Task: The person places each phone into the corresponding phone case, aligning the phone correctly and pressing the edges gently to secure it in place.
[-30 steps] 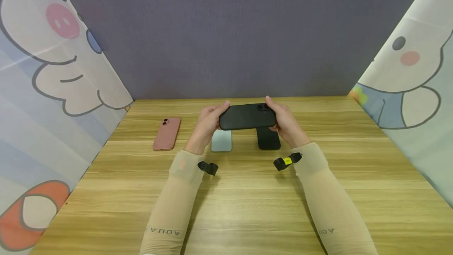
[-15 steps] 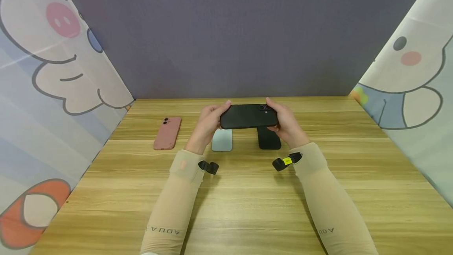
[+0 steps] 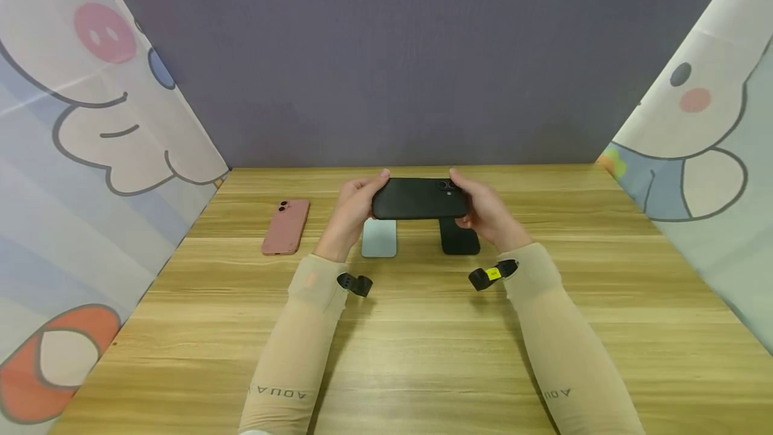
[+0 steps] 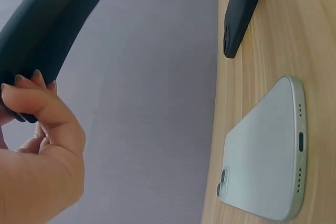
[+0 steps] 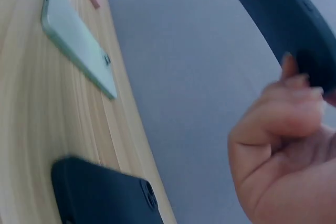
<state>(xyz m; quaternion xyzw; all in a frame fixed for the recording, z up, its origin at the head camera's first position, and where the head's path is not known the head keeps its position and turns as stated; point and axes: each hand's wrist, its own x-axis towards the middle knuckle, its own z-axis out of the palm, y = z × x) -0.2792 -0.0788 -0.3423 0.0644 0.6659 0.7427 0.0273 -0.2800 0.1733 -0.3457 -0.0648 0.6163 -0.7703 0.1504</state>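
Note:
My left hand (image 3: 353,212) and right hand (image 3: 488,212) hold a black phone (image 3: 419,199) sideways above the table, one at each short end. Both thumbs lie on its upper edge. Its back and the camera lenses at the right end show in the head view; I cannot tell whether it wears a case. Fingers curl around its ends in both wrist views. Below it lie a pale green phone (image 3: 379,239) on the left and a second black phone (image 3: 459,237) on the right, both partly hidden in the head view. The wrist views show their cameras.
A pink phone (image 3: 286,228) lies back up on the wooden table (image 3: 410,354), left of the hands. A grey panel (image 3: 410,59) rises behind the table. Cartoon-print sheets (image 3: 78,173) stand along both sides. Each wrist wears a small black camera (image 3: 361,285).
The black phone stays between both hands. It shifts slightly left from half a second ago, and its tilt changes a little. The phones on the table have not moved.

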